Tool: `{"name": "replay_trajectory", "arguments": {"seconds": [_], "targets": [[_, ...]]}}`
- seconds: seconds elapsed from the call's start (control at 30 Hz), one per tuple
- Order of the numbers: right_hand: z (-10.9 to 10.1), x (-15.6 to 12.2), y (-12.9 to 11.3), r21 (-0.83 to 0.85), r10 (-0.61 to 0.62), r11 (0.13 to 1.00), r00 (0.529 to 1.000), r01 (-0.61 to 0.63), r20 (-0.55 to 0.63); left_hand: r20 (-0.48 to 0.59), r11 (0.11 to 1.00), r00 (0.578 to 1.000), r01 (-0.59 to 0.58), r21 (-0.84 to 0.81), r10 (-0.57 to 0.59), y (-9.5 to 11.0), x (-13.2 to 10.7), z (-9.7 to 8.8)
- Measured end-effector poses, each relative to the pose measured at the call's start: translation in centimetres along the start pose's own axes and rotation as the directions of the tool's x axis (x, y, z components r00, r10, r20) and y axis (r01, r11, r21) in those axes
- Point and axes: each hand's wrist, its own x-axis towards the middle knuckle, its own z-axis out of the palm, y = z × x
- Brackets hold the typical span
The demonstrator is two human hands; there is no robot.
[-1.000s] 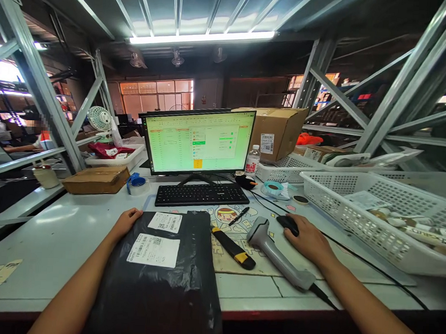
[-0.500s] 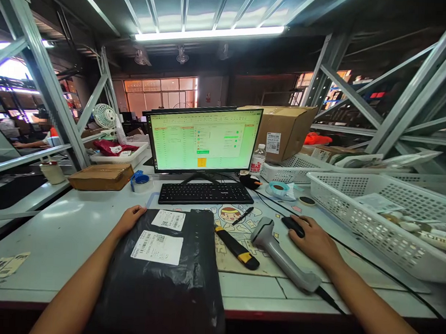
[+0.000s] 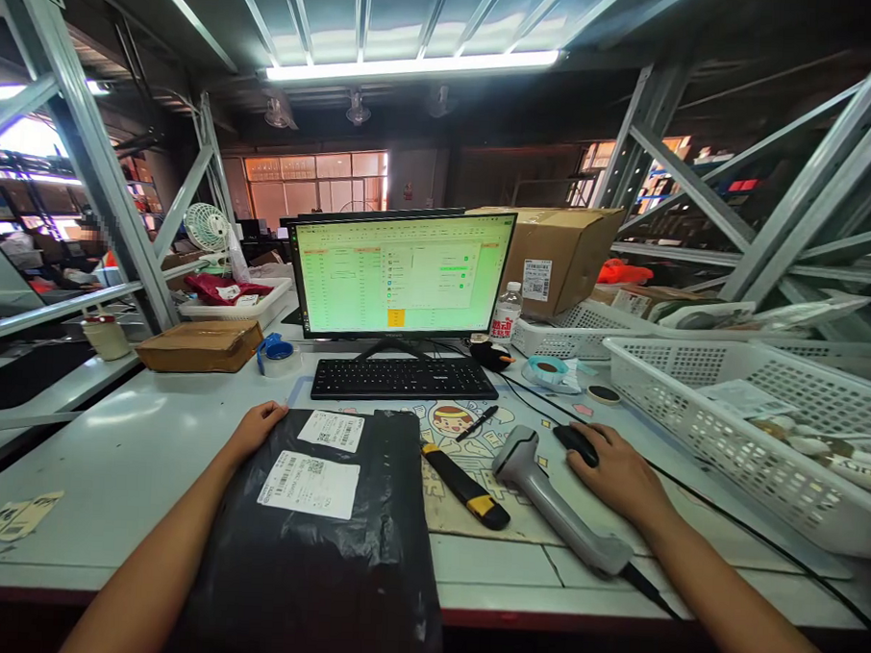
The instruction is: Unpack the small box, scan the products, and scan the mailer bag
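Observation:
My left hand point(image 3: 256, 432) is closed at the upper left corner of a black plastic mailing bag point(image 3: 324, 572), which leans over the table's front edge. Two white printed labels point(image 3: 309, 485) are stuck on the bag. On the right, my right hand point(image 3: 617, 467) is curled over a black computer mouse point(image 3: 577, 445). Between the hands lie a grey barcode scanner point(image 3: 561, 505), a black and yellow utility knife point(image 3: 466, 485) and a black pen point(image 3: 477, 424). Behind them stand a black keyboard point(image 3: 404, 377) and a lit monitor point(image 3: 351, 275) showing a spreadsheet and a list window.
A white plastic basket point(image 3: 720, 416) with packets sits at the right. A cardboard box point(image 3: 200, 345) and tape rolls point(image 3: 279, 358) lie back left. Beside the monitor are a bottle point(image 3: 506, 315) and a large carton point(image 3: 575, 256). Metal posts point(image 3: 96, 158) frame the left side.
Entries in the monitor's list window have changed, and a green highlighted row at its bottom is gone. Both hands and the mailing bag have kept their places; the view has shifted slightly.

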Motion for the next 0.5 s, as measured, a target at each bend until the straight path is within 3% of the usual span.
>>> {"name": "replay_trajectory", "arguments": {"seconds": [0.5], "targets": [[-1.2, 0.0, -0.9, 0.027, 0.03, 0.999, 0.998, -0.031, 0.055, 0.01, 1.0, 1.0, 0.01, 0.009, -0.01, 0.0, 0.1, 0.0]]}}
